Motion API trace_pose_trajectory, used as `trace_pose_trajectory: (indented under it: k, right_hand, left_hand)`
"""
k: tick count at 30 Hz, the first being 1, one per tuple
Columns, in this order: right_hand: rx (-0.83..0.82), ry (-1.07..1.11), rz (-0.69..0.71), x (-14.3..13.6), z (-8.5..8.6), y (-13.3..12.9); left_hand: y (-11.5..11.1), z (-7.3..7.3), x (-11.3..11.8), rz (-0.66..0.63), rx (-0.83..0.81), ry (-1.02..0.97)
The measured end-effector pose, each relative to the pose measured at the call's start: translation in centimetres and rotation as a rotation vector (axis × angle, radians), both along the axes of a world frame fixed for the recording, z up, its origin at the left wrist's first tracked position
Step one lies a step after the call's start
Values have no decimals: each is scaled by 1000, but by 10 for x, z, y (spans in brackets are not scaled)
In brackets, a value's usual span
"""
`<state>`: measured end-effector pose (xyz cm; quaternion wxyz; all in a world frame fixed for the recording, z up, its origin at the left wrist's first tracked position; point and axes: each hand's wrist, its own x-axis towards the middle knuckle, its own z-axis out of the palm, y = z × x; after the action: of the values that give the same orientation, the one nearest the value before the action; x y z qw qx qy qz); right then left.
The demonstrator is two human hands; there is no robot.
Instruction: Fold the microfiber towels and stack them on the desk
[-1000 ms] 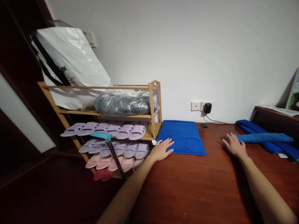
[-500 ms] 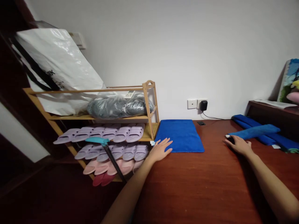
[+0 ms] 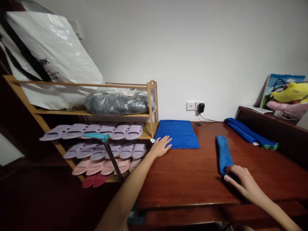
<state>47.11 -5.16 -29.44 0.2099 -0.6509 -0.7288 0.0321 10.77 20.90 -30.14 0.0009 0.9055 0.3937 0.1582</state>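
Note:
A flat blue cloth (image 3: 179, 133) lies on the reddish-brown desk beside the shoe rack. My left hand (image 3: 160, 147) rests with fingers spread on its lower left corner, near a small white tag. At the right, my right hand (image 3: 238, 178) grips the near end of a rolled blue cloth (image 3: 224, 152), which points away from me on the desk. More rolled blue cloths (image 3: 250, 132), one with a green end, lie at the back right by the raised shelf.
A wooden rack (image 3: 154, 106) at the left holds slippers (image 3: 120, 131), a plastic-wrapped grey bundle (image 3: 117, 103) and a white bag (image 3: 55, 51). A teal-topped pole (image 3: 112, 157) leans before it. A black plug (image 3: 201, 107) sits in the wall. A yellow plush (image 3: 292, 93) lies on the right shelf.
My right hand has drawn one rolled cloth off the pile toward me and turned it lengthwise. My left hand stays on the flat cloth. The view has shifted right.

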Motion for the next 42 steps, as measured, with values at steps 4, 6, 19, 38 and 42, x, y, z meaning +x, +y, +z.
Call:
trace_pose_trajectory:
  k: [4,6,19,38,42]
  right_hand:
    - [-66,84,-10,-27,18,-19]
    - [-106,81,-121,-34,27,-12]
    - [-271,46,-199,-61,20,47]
    - [-192,319,-119,-52,7,16]
    - [-138,183,-156,-73,16,7]
  left_hand:
    - [-14,7,1,-30,44,0]
    - [-25,12,4,-67,56,20]
    - [-163,30,52,-473,-7,79]
    - [-215,10,52,-392,-180,18]
    - [-218,13,61,-360,-138,-9]
